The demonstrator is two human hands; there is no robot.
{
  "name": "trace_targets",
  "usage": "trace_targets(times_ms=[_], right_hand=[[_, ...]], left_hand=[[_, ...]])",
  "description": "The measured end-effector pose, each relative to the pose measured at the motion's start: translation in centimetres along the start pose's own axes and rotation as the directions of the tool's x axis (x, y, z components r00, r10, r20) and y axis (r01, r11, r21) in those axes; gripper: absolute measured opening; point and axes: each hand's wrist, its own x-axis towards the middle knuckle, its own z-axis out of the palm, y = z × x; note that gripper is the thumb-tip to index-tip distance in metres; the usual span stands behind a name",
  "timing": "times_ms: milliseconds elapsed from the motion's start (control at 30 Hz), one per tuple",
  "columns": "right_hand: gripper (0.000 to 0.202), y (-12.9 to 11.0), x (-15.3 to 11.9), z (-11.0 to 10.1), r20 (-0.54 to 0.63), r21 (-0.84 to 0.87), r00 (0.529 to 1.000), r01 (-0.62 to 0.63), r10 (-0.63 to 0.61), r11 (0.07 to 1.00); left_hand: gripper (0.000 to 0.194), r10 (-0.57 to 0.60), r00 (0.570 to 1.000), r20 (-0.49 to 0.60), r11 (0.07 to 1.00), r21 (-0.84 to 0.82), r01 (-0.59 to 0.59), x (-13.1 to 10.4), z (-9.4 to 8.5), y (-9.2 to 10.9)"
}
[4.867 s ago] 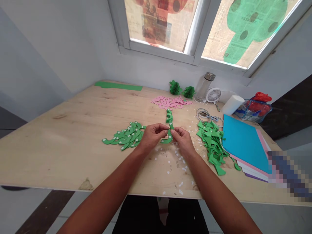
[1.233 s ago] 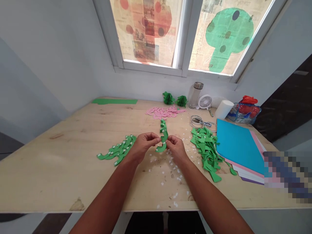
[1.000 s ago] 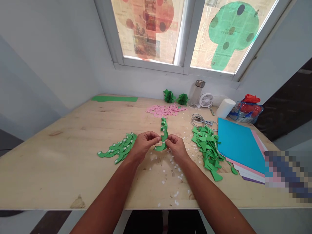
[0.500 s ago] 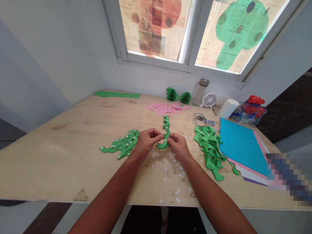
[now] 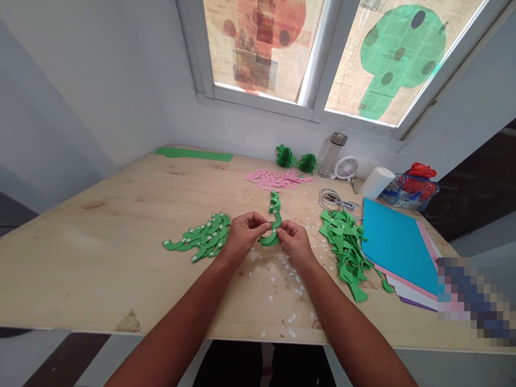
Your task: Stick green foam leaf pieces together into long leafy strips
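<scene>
Between my hands is a curved green paper strip (image 5: 269, 239) with small white squares on it. My left hand (image 5: 246, 232) pinches it from the left, and my right hand (image 5: 295, 239) pinches it from the right. Just beyond the fingers, more curled green paper (image 5: 274, 202) runs away from me in line with the strip; I cannot tell whether they are joined. Left of my left hand lies a pile of wavy green strips (image 5: 205, 236) dotted with white squares. Tiny white paper bits (image 5: 293, 317) are scattered around and below my right hand.
Green scraps (image 5: 346, 242) and a stack of coloured sheets topped by blue paper (image 5: 397, 242) lie at right. Behind them are scissors (image 5: 351, 205), tape rings (image 5: 330, 199), a fan (image 5: 345, 167), a bottle (image 5: 334, 153) and a white roll (image 5: 377, 183). Pink cutouts (image 5: 278, 179) lie at the back.
The view has shifted slightly. Both hands keep the same pinch on the green paper strip, with no clear movement of the strip.
</scene>
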Motion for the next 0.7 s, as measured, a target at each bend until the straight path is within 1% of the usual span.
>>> trace_targets(times_ms=[200,367,533,700], right_hand=[[0.021,-0.16,-0.05,-0.06,0.018,-0.005,0.999,0.030,-0.030,1.000],[0.021,-0.09,-0.05,-0.11,0.015,-0.032,0.999,0.039,-0.039,0.999],[0.021,-0.36,-0.22,-0.09,0.005,-0.085,0.998,0.067,-0.067,0.994],[0.022,-0.54,-0.46,0.27,0.029,-0.063,0.997,0.070,-0.068,0.996]], left_hand=[[0.025,0.019,1.000,-0.015,1.000,-0.016,-0.019,-0.12,0.13,-0.12],[0.032,0.022,1.000,-0.015,0.999,-0.044,-0.023,-0.04,0.24,-0.47],[0.025,0.061,0.996,-0.058,0.998,-0.008,-0.061,0.00,0.27,-0.60],[0.020,0.095,0.990,-0.100,0.995,0.018,-0.093,-0.09,0.34,-0.54]])
